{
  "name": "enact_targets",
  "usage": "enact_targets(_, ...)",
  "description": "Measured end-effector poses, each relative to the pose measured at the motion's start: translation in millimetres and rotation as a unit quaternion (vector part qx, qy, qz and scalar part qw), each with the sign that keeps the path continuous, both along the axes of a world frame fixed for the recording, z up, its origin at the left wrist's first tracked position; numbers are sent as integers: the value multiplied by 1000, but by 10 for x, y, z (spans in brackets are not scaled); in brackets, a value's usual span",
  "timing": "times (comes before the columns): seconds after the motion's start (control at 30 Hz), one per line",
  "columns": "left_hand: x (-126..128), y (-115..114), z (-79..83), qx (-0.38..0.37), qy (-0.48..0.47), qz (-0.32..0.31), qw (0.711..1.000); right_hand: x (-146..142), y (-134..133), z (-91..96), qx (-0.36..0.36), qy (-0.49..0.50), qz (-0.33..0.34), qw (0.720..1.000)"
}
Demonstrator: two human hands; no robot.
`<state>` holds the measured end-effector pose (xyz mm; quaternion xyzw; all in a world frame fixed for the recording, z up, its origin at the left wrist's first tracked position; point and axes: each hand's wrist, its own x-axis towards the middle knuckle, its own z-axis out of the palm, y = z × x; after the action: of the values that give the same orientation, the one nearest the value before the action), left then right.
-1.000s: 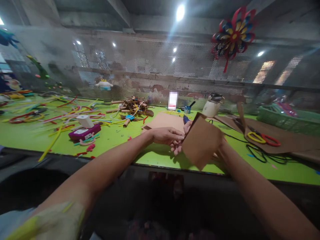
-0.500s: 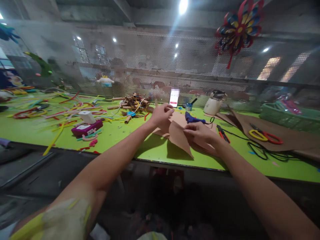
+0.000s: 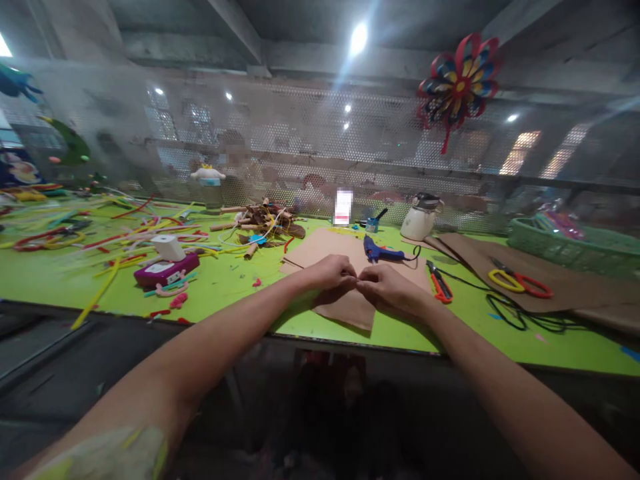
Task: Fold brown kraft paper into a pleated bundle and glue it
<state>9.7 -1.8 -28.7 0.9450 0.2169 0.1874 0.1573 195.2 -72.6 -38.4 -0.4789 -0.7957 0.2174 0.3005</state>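
At near table edge, centre | left hand [image 3: 331, 275] and right hand [image 3: 389, 293] curled, fingertips meeting, bearing down on brown cardboard piece [image 3: 351, 311] lying flat on green table [image 3: 220, 287], probably to keep it flat; pinch or mere press: cannot tell | blue glue gun [image 3: 381, 252] just beyond, within reach.

Bare left hand [image 3: 330, 275], bare right hand [image 3: 391, 293], pale yellow-streaked left sleeve [image 3: 103, 457].

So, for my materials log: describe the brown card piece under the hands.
The brown card piece, thin matte kraft-like card, lies flat near the front edge of the green table, one corner toward the viewer. The left hand and right hand rest on it, fingertips meeting. A larger brown sheet lies just behind.
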Motion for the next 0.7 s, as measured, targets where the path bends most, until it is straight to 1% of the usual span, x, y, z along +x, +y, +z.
enact_targets(0.07,-13,27,-29,22,0,-11,1000,13,-5,-16,-7,17,-7,1000)
enact_targets(0.13,-16,46,-56,27,5,-15,1000,17,1,-23,-3,19,-19,1000)
enact_targets(0.2,-8,64,-87,31,10,-19,999,16,14,-19,20,2,-28,999)
enact_targets(0.27,8,82,-120,45,13,-21,999,15,26,-8,58,-15,-26,998)
enact_targets(0.33,26,94,-147,62,19,-23,998,21,30,-2,76,-14,-20,997)
enact_targets(0.47,34,81,-164,84,23,-22,996,63,12,-32,48,-1,-14,999)
enact_targets(0.53,17,61,-156,80,14,-14,997,99,13,-69,51,-4,-14,999)
enact_targets(0.6,-7,44,-145,60,8,-1,998,143,42,-110,66,-15,-20,998)
enact_targets(0.7,-31,34,-134,25,14,10,1000,211,119,-150,91,-71,-16,993)
